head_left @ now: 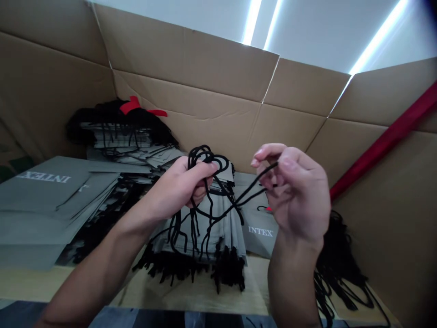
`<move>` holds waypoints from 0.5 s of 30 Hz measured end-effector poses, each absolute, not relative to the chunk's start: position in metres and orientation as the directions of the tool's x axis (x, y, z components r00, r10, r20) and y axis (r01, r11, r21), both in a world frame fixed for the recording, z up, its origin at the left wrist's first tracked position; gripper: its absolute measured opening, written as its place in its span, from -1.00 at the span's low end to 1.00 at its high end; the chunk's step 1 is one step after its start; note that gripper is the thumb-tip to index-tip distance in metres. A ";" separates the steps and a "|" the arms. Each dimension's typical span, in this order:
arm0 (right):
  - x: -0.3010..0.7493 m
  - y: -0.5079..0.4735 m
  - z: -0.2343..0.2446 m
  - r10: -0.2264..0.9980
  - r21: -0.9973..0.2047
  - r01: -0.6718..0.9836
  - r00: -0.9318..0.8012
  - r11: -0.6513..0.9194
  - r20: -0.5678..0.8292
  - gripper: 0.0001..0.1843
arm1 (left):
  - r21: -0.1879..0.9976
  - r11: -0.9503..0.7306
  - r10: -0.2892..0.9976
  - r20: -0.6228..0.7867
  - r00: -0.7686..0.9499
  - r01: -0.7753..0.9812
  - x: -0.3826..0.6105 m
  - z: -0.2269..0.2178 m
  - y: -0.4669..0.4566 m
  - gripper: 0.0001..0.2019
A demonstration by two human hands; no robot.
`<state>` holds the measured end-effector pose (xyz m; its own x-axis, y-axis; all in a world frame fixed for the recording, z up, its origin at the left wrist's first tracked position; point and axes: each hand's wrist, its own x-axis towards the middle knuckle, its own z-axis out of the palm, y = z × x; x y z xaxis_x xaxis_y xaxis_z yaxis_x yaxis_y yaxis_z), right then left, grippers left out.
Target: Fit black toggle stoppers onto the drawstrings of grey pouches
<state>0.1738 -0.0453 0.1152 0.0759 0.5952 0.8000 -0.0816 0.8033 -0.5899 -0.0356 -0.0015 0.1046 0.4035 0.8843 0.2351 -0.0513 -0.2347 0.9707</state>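
Several looped black cords point(208, 157) are bunched in my left hand point(191, 182), pinched under the thumb, with loose ends hanging below. My right hand point(297, 191), raised to the right, pinches a black cord point(254, 184) that stretches across from the left-hand bunch. Beneath my hands lies a stack of grey bags point(218, 228), with dark cord ends sticking out along its near edge. Farther right, partly behind my right hand, is a grey bag point(260, 231) printed INTEX.
Grey INTEX bags point(44, 182) are piled at left. Behind them, black cords with red strips point(131, 105) top another stack. More black cords point(341, 264) lie at right. Cardboard walls point(194, 59) surround the wooden tabletop point(256, 287); a red band point(382, 146) slants at right.
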 end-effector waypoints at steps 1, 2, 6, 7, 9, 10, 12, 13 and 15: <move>0.177 -0.044 0.118 0.596 -0.584 -0.128 0.110 0.802 0.795 -0.60 | 0.964 -0.260 0.871 0.260 0.416 -0.058 -0.037 0.105 -0.001 -0.57; 0.179 -0.042 0.120 0.593 -0.569 -0.176 0.155 0.804 0.790 -0.59 | 0.957 -0.281 0.858 0.284 0.429 -0.072 -0.039 0.106 0.000 -0.56; 0.192 -0.042 0.128 0.604 -0.512 -0.323 0.358 0.796 0.712 -0.59 | 0.942 -0.312 0.826 0.332 0.455 -0.121 -0.045 0.107 0.002 -0.51; 0.195 -0.043 0.129 0.602 -0.498 -0.340 0.397 0.797 0.692 -0.59 | 0.940 -0.321 0.821 0.339 0.459 -0.121 -0.046 0.106 0.002 -0.49; 0.201 -0.044 0.130 0.588 -0.476 -0.346 0.432 0.808 0.684 -0.67 | 0.930 -0.350 0.810 0.362 0.462 -0.115 -0.047 0.105 0.005 -0.46; 0.204 -0.044 0.130 0.567 -0.457 -0.336 0.433 0.823 0.701 -0.77 | 0.923 -0.367 0.805 0.376 0.458 -0.113 -0.048 0.105 0.006 -0.46; 0.205 -0.044 0.130 0.508 -0.420 -0.289 0.418 0.860 0.754 -0.82 | 0.910 -0.401 0.800 0.403 0.445 -0.104 -0.049 0.104 0.007 -0.45; 0.204 -0.044 0.129 0.481 -0.408 -0.257 0.408 0.876 0.776 -0.77 | 0.904 -0.416 0.796 0.414 0.443 -0.097 -0.050 0.104 0.008 -0.44; 0.200 -0.043 0.127 0.473 -0.428 -0.202 0.389 0.881 0.790 -0.80 | 0.893 -0.446 0.785 0.426 0.449 -0.068 -0.051 0.104 0.007 -0.42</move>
<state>0.1998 -0.0425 0.1274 0.3894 0.4734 0.7901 -0.2021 0.8808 -0.4281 -0.0510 0.0072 0.1038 0.4490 0.7853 0.4263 -0.0677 -0.4458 0.8926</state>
